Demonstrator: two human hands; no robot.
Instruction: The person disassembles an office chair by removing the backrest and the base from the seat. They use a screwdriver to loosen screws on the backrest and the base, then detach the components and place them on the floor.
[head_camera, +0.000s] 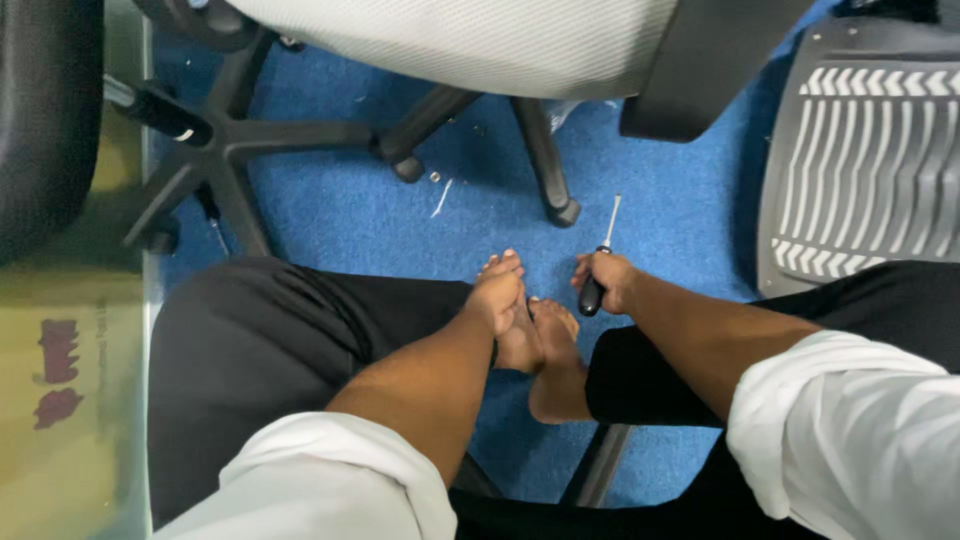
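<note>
My right hand (610, 280) is closed around the black handle of a screwdriver (592, 293). Its metal shaft points away from me over the blue carpet (340, 205). My left hand (497, 290) hovers just left of it with the fingers bunched together; nothing shows between them. Both hands are above my bare feet (555, 365), which rest on the carpet between my dark-trousered legs. My white sleeves are rolled up at the bottom of the view.
An office chair with a black five-star base (225, 145) and a grey mesh seat (470, 40) lies ahead. A small screw (435, 177) and a white strip (442, 198) lie on the carpet. A grey ribbed plastic panel (865, 150) sits at the right, a glass table edge (70, 380) at the left.
</note>
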